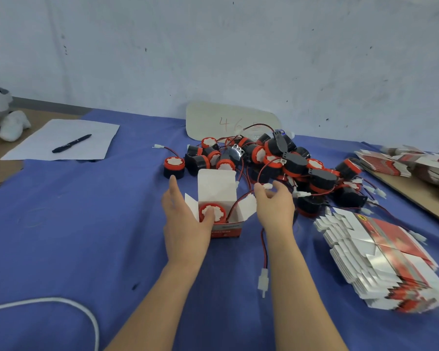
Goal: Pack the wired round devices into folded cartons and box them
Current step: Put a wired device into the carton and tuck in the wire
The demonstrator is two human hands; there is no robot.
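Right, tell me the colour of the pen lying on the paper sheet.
Black. The pen shows best in the head view, on the white sheet.

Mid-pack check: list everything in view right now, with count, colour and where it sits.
carton: one, white and red, open, centre of the cloth
device: one, red and white top, inside the carton
pile: wired devices, too tangled to count, black and red, behind the carton
flat cartons: one stack near right, more far right, white and red
loose plug: one, white, on a red-black wire by the right forearm
paper: one sheet, white, far left
pen: one, black, on the paper
cable: one, white, near left
board: one, pale, against the wall
cloth: one, blue, over the table
left hand: thumb presses the device
right hand: pinches a white plug
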